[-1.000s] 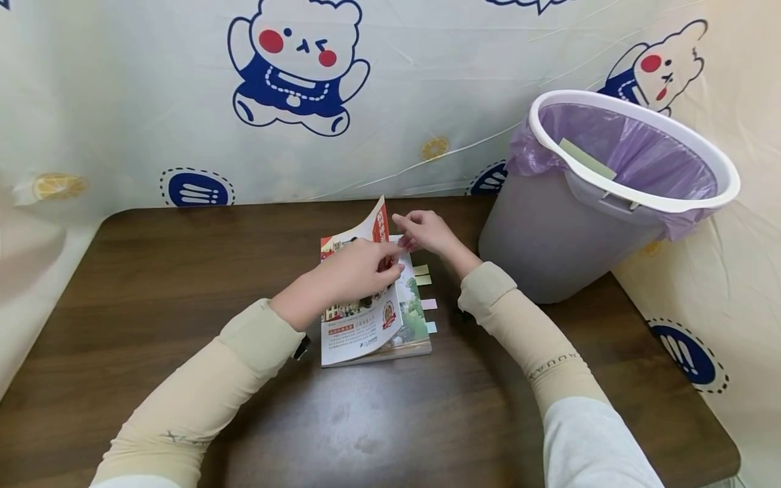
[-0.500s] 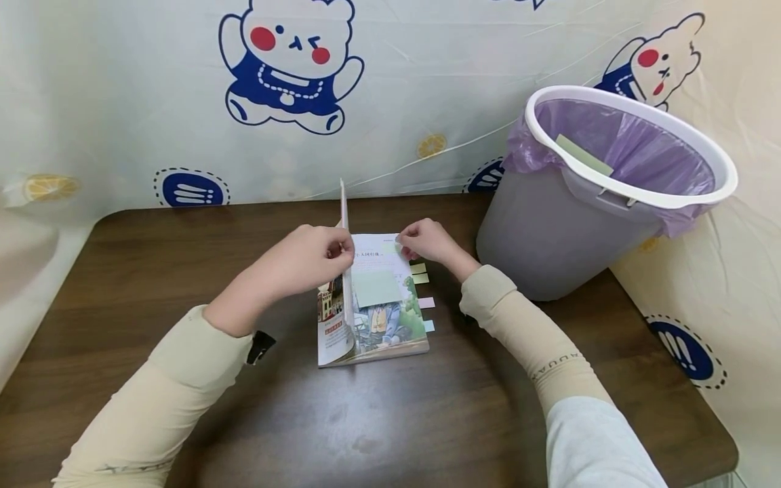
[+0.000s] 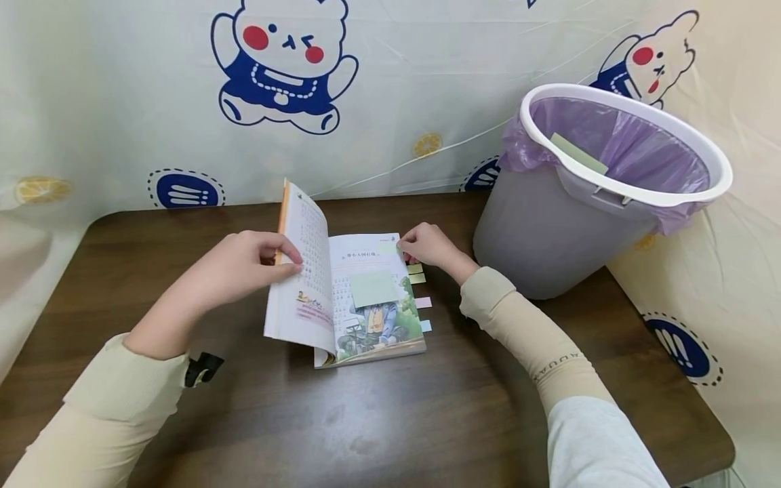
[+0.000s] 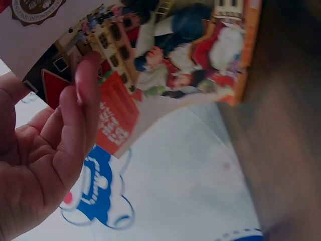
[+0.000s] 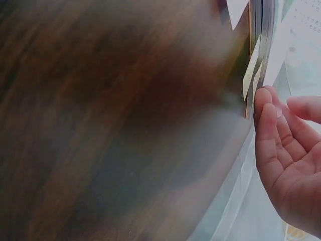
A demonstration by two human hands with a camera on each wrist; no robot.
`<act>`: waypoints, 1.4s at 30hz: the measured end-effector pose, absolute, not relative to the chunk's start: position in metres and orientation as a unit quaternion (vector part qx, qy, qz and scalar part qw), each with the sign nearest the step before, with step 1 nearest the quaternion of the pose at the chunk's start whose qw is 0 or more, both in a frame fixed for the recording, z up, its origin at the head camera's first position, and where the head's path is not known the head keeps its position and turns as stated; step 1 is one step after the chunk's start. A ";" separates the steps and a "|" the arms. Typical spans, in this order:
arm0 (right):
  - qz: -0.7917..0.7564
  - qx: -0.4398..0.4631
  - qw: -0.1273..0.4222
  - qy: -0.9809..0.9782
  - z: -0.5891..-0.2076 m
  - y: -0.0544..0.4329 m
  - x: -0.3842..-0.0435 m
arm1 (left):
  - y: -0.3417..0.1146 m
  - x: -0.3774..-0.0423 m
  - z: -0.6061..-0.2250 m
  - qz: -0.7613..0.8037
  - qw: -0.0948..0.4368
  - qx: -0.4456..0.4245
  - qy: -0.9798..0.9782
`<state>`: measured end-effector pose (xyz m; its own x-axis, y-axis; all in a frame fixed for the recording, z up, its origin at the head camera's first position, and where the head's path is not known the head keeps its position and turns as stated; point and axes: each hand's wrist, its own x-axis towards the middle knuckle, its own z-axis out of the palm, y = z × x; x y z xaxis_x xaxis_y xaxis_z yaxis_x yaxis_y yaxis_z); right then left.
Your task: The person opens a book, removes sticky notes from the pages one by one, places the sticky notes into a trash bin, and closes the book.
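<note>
An illustrated paperback book (image 3: pixel 366 342) lies open on the brown table. My left hand (image 3: pixel 244 268) grips its raised front cover and first pages, thumb on the printed inner side; the cover's colourful outside (image 4: pixel 165 55) fills the top of the left wrist view. My right hand (image 3: pixel 432 245) is at the book's upper right corner. In the right wrist view its fingertips (image 5: pixel 264 98) touch the page edges, with the thumb apart from them. A pale green sticky note (image 3: pixel 373 289) covers part of the right page, and a smaller pale one (image 3: pixel 387 249) lies near my right fingers.
Yellow, pink (image 3: pixel 423 302) and blue tabs stick out from the book's right edge. A grey bin (image 3: pixel 537 230) with a purple liner stands at the back right, a green paper piece (image 3: pixel 578 153) inside it. A printed curtain (image 3: pixel 378 81) hangs behind the table (image 3: pixel 244 420).
My left hand has moved left, swinging the cover and first pages open and uncovering the page with the green sticky note. My right hand has stayed near the upper right corner.
</note>
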<state>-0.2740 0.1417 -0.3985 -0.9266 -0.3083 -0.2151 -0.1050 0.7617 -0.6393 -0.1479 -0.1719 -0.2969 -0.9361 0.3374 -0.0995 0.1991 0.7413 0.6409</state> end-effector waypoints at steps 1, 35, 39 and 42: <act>-0.323 -0.113 0.155 0.927 -0.399 0.142 -0.274 | -0.177 -0.146 -0.298 0.334 0.108 0.139 0.926; -0.142 -0.228 0.113 0.957 -0.397 0.142 -0.250 | -0.229 -0.122 -0.351 0.320 0.168 0.053 0.931; -0.131 -0.237 0.116 0.955 -0.397 0.144 -0.247 | -0.225 -0.122 -0.353 0.281 0.166 0.061 0.943; -0.116 -0.248 0.113 0.955 -0.398 0.144 -0.245 | -0.223 -0.121 -0.355 0.246 0.158 0.073 0.954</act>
